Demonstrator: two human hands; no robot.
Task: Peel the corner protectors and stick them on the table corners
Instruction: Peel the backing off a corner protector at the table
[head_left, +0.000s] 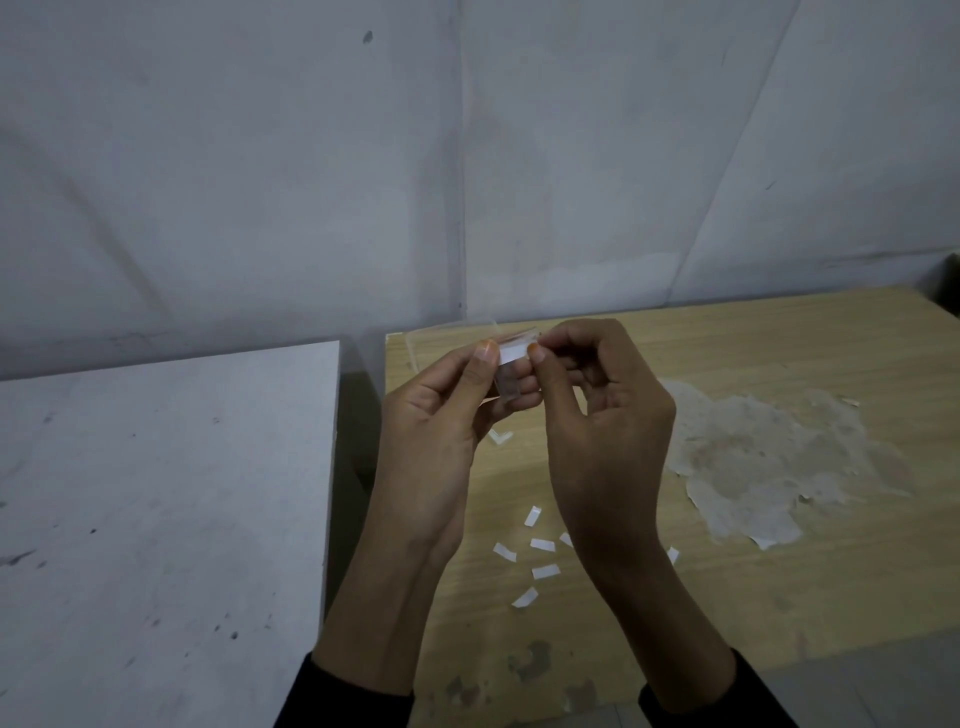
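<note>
Both hands are raised over the wooden table (779, 545). My left hand (441, 441) holds a small clear corner protector (511, 366) between thumb and fingers. My right hand (602, 415) pinches the white backing strip at the protector's top edge with thumb and forefinger. Several white peeled backing strips (543, 558) lie on the wood below my hands. One clear protector (452, 338) appears to sit on the table's far left corner, partly hidden behind my fingers. Another small pale piece (500, 436) lies on the wood under my left hand.
A white table (156, 519) stands to the left, separated from the wooden one by a narrow dark gap. A large patch of torn veneer (753, 457) marks the wooden top to the right. A grey wall rises directly behind both tables.
</note>
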